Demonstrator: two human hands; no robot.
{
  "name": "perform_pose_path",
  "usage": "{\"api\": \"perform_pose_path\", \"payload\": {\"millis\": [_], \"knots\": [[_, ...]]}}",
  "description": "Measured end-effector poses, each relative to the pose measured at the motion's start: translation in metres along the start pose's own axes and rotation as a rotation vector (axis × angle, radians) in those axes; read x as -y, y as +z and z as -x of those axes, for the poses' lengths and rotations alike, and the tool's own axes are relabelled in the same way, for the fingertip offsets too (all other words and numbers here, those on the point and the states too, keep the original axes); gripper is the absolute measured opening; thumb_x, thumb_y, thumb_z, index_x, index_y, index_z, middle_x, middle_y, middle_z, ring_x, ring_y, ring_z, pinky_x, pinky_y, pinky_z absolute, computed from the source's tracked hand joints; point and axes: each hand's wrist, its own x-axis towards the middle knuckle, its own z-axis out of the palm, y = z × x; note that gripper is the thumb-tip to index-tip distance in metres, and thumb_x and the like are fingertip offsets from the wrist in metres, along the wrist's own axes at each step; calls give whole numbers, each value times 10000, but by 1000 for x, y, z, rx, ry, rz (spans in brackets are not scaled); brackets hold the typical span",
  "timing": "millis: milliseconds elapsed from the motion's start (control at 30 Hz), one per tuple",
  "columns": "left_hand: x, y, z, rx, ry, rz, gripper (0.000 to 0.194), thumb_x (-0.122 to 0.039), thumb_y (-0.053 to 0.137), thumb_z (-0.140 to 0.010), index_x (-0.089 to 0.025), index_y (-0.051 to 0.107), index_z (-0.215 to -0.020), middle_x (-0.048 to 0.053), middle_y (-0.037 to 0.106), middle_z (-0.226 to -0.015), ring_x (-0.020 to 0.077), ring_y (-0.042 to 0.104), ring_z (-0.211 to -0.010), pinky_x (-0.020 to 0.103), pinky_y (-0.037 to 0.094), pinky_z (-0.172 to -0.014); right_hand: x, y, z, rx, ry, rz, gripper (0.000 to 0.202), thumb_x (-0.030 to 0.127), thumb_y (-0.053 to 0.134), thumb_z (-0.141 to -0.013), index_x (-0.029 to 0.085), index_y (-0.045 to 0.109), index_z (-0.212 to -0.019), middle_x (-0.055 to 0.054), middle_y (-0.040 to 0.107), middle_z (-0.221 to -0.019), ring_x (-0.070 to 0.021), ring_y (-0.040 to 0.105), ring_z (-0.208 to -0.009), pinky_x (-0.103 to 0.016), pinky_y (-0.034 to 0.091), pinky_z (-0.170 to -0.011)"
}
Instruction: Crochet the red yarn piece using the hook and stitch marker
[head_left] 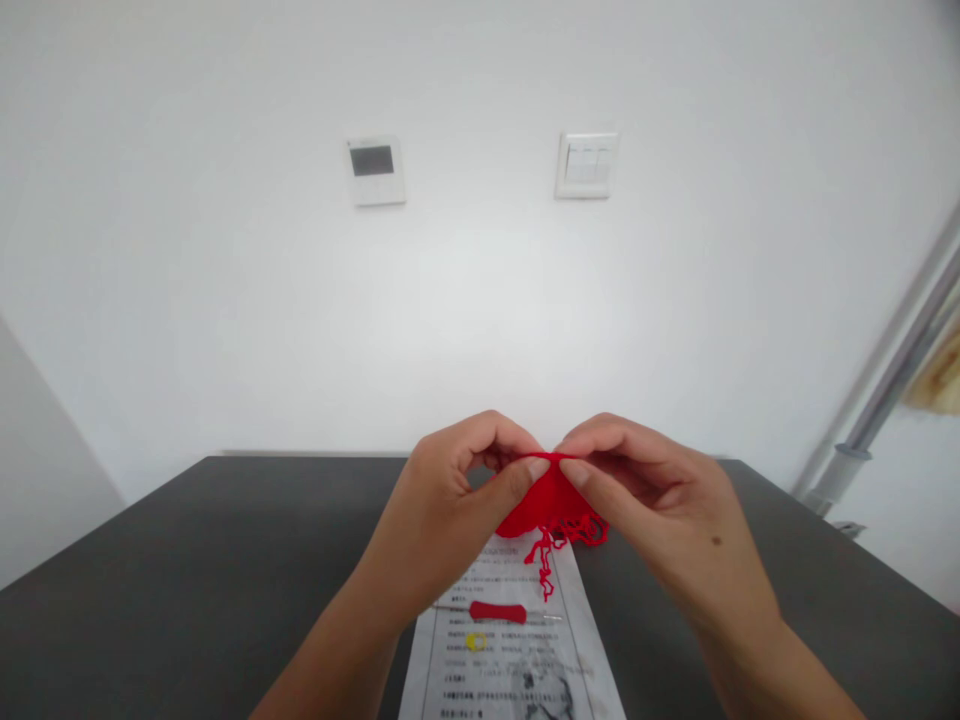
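Between both hands hangs a red knitted or crocheted piece [553, 497], its top edge pinched near the middle. My left hand [472, 490] is closed on that edge with thumb and forefinger. From the other side my right hand [645, 490] pinches the same edge, the two thumb tips a short gap apart. Crinkled red yarn [546, 565] trails below the piece onto a printed sheet of paper [592, 660]. On the sheet lies a crochet hook [498, 612] with a red grip and thin metal ends. A small yellow ring-shaped marker [476, 642] lies just below it.
The dark table [187, 580] reaches back to a white wall [480, 300]. A thermostat-like panel [375, 170] and a switch plate [587, 166] are mounted on the wall. At the right stands a grey pole [892, 390] beside the table.
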Motion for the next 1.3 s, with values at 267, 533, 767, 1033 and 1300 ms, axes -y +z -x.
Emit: {"api": "perform_pose_path", "payload": {"millis": [267, 533, 767, 1033, 1300], "knots": [[1, 1, 1, 7, -9, -12, 95, -193, 651, -878, -203, 695, -795, -43, 674, -726, 97, 571, -658, 209, 445, -613, -1, 1, -1, -17, -48, 9, 116, 174, 697, -865, 223, 713, -761, 28, 694, -687, -110, 630, -621, -182, 465, -537], [1, 1, 0, -15, 36, -55, 111, -184, 629, -880, -208, 705, -802, -40, 688, -743, 105, 589, -688, 213, 444, -627, -2, 0, 1, 7, -48, 35, 101, 196, 686, -888, 245, 732, -812, 31, 697, -718, -110, 631, -648, -191, 453, -538], [-2, 4, 1, -49, 76, -185, 111, -174, 620, -866, -207, 707, -805, -42, 694, -727, 106, 594, -675, 221, 449, -630, 0, 1, -2, 7, -68, 98, 108, 183, 681, -875, 230, 716, -783, 27, 695, -720, -111, 643, -650, -195, 470, -560], [0, 3, 1, -50, 59, -104, 85, -209, 629, -875, -212, 705, -838, -31, 707, -770, 116, 620, -717, 221, 471, -654, 1, 3, -1, -71, -68, 48, 112, 179, 687, -856, 232, 717, -763, 36, 699, -698, -96, 626, -613, -164, 460, -521], [3, -3, 2, 13, 48, -6, 135, -247, 627, -906, -200, 674, -789, -29, 673, -735, 109, 575, -676, 220, 428, -604, -2, 2, -1, -19, 16, -71, 93, 219, 706, -881, 240, 757, -805, 31, 698, -681, -88, 593, -581, -149, 458, -508]]}}
